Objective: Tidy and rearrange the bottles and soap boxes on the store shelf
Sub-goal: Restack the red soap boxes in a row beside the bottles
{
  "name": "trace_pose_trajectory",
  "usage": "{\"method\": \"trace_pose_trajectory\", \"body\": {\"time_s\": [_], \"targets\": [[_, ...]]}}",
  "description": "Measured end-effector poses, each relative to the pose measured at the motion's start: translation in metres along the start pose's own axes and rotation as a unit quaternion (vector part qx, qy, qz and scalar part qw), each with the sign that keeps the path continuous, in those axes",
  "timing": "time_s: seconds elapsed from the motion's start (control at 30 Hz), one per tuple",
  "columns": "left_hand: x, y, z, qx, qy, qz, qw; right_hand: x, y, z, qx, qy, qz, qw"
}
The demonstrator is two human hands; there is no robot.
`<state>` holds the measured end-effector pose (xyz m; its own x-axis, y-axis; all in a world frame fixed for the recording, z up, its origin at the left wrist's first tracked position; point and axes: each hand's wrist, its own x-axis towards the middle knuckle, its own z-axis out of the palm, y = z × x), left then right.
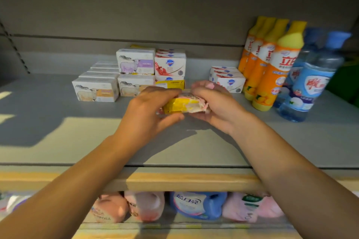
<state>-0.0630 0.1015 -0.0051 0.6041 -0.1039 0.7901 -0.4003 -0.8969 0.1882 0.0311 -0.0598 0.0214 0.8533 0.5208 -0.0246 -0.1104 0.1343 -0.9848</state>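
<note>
While both arms reach over the shelf [58,141], the left hand [149,106] and right hand [215,105] together grip a yellow soap pack [182,105], at six o'clock from the stacked soap boxes [151,72].

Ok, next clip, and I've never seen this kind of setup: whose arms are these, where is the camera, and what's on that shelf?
No robot here: a person wears a wide-angle camera on the head, looking down at their own arms. The left hand and right hand together hold a yellow and pink soap pack just above the grey shelf. Behind it stand stacked sheep-print soap boxes and red-and-white soap boxes, with more of those to the right. Further right stand orange bottles and blue bottles. Pink and blue detergent jugs sit on the shelf below.
</note>
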Motion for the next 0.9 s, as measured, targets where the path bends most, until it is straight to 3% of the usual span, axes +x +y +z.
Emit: {"method": "trace_pose_trajectory", "body": {"time_s": [0.1, 0.2, 0.27, 0.33, 0.47, 0.6, 0.67, 0.9], "targets": [[0.002, 0.028, 0.014, -0.153, 0.006, -0.153, 0.976, -0.027, -0.005, -0.026, -0.019, 0.026, -0.067, 0.997], [0.015, 0.061, 0.038, -0.374, -0.046, -0.328, 0.866, -0.056, -0.006, -0.054, -0.099, 0.072, -0.114, 0.986], [0.021, 0.087, 0.055, -0.453, -0.043, -0.367, 0.811, -0.074, -0.003, -0.071, -0.084, 0.114, -0.130, 0.981], [0.025, 0.112, 0.072, -0.488, -0.028, -0.361, 0.794, -0.090, 0.000, -0.088, -0.048, 0.139, -0.136, 0.980], [0.035, 0.152, 0.106, -0.491, -0.085, -0.329, 0.802, -0.120, -0.002, -0.136, -0.060, 0.199, -0.141, 0.968], [0.045, 0.165, 0.139, -0.272, -0.179, -0.207, 0.923, -0.139, -0.016, -0.210, -0.128, 0.308, -0.129, 0.934], [0.049, 0.169, 0.152, -0.173, -0.217, -0.137, 0.951, -0.143, -0.024, -0.253, -0.180, 0.358, -0.117, 0.909], [0.057, 0.174, 0.187, -0.027, -0.309, -0.017, 0.951, -0.136, -0.033, -0.357, -0.425, 0.390, 0.020, 0.817]]}}
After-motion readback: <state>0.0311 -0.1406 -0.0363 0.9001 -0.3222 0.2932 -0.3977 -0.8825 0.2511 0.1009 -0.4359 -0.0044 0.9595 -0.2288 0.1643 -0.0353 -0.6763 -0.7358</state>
